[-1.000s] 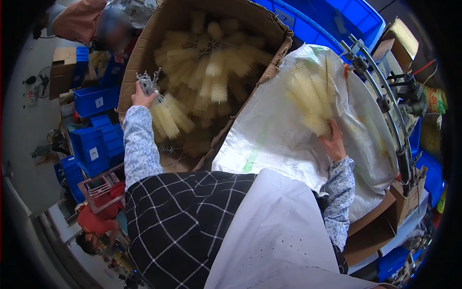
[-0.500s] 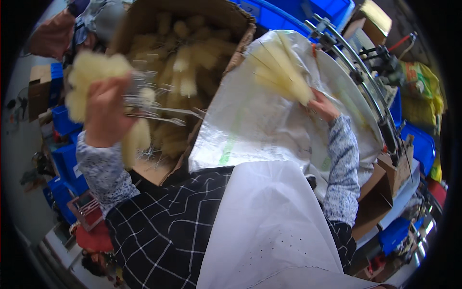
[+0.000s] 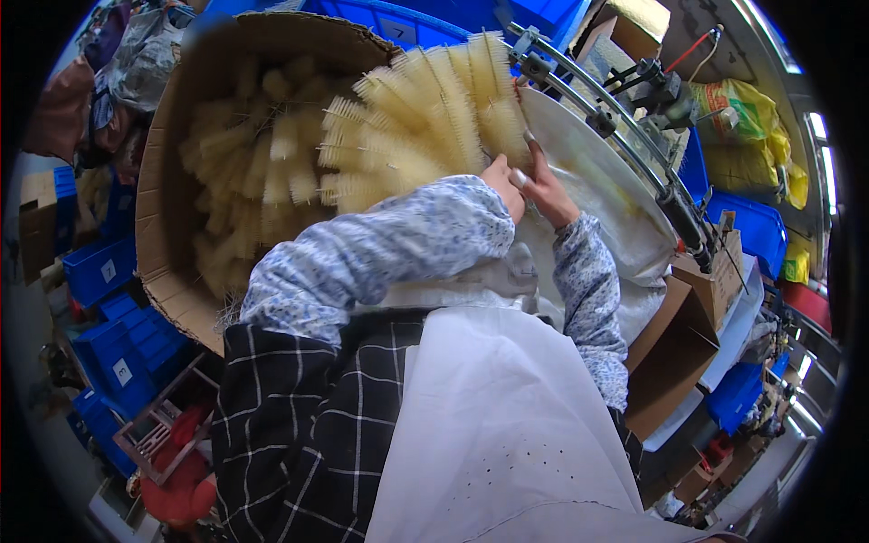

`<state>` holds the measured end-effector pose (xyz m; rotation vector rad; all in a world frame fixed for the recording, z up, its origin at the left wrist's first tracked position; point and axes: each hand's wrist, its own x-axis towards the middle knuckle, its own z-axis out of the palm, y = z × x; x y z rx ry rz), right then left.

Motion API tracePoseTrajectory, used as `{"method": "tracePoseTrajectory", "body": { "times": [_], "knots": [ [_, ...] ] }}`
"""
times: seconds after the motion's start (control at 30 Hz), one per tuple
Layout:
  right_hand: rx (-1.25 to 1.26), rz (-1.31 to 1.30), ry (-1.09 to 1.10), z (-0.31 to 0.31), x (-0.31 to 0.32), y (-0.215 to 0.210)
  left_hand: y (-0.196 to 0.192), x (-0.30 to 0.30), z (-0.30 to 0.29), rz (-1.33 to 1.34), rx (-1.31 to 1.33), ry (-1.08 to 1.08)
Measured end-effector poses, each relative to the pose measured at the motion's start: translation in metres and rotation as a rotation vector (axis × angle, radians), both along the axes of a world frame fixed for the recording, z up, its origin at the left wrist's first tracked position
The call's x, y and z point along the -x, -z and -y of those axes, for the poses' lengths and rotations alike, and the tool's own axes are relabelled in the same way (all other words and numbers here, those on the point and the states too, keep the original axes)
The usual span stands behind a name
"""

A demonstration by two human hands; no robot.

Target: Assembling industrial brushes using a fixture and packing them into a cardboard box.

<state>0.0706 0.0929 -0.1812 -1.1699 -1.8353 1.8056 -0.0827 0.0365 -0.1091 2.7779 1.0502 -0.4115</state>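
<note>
A wide fan of pale yellow bottle brushes (image 3: 407, 122) with thin metal wires spreads above the white woven sack (image 3: 625, 185). My left hand (image 3: 503, 186) closes round the fan's lower end, its forearm reaching across from the left. Against it, my right hand (image 3: 552, 192) grips the brushes at the fan's right side, thumb toward the left hand and a finger stretched along the bristles. Both hands' palms and the wire ends between them are hidden. To the left, many more loose brushes (image 3: 285, 145) fill an open cardboard box (image 3: 167, 249), and the fan overlaps its right edge.
A metal rail with clamps (image 3: 625, 136) curves along the sack's right side. Blue bins (image 3: 389, 32) stand behind, with more blue bins (image 3: 113, 348) at left. An open carton (image 3: 674, 353) sits at lower right, and yellow bags (image 3: 747, 145) lie at far right.
My left hand has swung from over the box to the right with its brushes, meeting my right hand. The two bunches now form one wide fan, and the view has shifted.
</note>
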Motion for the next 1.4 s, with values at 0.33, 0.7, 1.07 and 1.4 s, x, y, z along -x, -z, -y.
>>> {"method": "tracePoseTrajectory", "body": {
  "times": [0.33, 0.7, 1.07, 1.4],
  "knots": [
    [-0.664, 0.659, -0.099, 0.064, 0.047, -0.02, -0.1, 0.074, -0.007, 2.072, 0.723, -0.657],
    [-0.933, 1.075, -0.189, 0.063, 0.045, 0.043, -0.125, 0.327, 0.159, 1.616, -0.145, -1.22],
    [-0.946, 0.937, -0.114, 0.064, 0.044, 0.042, 0.057, 0.361, 0.348, -0.114, 0.376, -1.906],
    [-0.888, 0.916, -0.144, 0.063, 0.047, 0.034, 0.176, 0.421, 0.311, -0.121, 0.494, -1.883]
  ]
}}
